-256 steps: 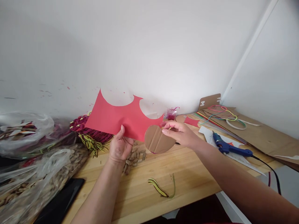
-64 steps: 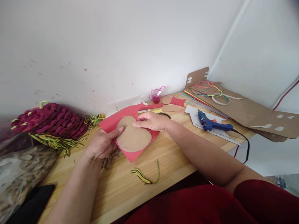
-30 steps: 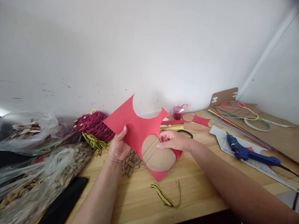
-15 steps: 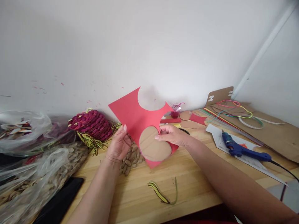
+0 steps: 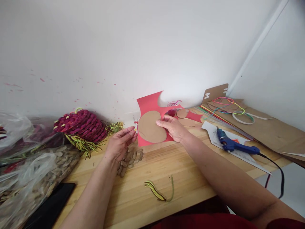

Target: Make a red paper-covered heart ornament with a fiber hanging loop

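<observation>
Right hand (image 5: 172,127) has a closed pinch grip: thumb on the front face of the cardboard shape (image 5: 151,128), fingers going behind, red paper (image 5: 148,103) caught in the same hold. Grip sits at the shape's upper right edge; nearly all of the shape lies left of and below the thumb. Shape is rounded, flat against the front of the paper, which shows past it above, below and at the right. Paper is held up, tilted, with a curved cut-out at its upper right; can't tell if its lower edge touches the worktop (image 5: 128,197).

Left hand (image 5: 121,143) just left of the paper's edge, grip partly open, fingers loosely curled, nothing seen in it. Contact with paper unclear.

Peanuts (image 5: 131,157) in a loose pile beside and below left hand. Yarn strands (image 5: 154,190) lie nearer the front edge. Purple textured piece (image 5: 83,125) with yellow-green tassels farther left, clear bag (image 5: 47,168) in front of it. Right side: blue glue gun (image 5: 238,147) on a white sheet (image 5: 208,128), coloured cords (image 5: 232,101) on brown cardboard (image 5: 264,133) behind.
</observation>
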{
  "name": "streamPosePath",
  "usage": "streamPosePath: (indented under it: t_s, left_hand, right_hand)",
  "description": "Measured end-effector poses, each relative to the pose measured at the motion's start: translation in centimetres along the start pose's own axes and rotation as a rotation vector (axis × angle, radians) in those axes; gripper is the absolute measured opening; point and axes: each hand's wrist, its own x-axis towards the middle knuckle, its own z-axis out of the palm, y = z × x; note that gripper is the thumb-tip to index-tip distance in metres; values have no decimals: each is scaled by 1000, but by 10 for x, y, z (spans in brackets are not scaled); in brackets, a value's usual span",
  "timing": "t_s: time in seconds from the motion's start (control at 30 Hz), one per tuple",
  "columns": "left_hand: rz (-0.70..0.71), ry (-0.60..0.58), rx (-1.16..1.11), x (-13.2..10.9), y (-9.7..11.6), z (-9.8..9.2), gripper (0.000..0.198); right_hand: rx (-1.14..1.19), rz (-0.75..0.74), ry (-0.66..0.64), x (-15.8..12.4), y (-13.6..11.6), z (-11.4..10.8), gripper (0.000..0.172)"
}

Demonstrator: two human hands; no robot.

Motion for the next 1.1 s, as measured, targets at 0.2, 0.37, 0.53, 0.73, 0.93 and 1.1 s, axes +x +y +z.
streamPosePath:
  t_s: [0.2,0.37,0.53,0.73,0.93,1.1]
  left_hand:
    - [-44,-115,89,-2,-6,0,37]
    - [-13,-127,115,-3,-8,2,33]
    - [-67,-167,144,-7,-10,4,21]
    - [-213,-279,-29,-11,-17,11,27]
    - [-209,-323,-168,-15,-20,18,52]
    - [-133,-280,-115,-13,-23,16,46]
  right_hand:
    - [119,94,48,-1,-4,2,32]
    - [147,85,40,0,-3,2,31]
    - [148,81,42,2,0,0,29]
    - [168,101,14,2,4,2,30]
    - [92,127,-33,-2,14,8,31]
    - [6,99,-40,-2,22,10,34]
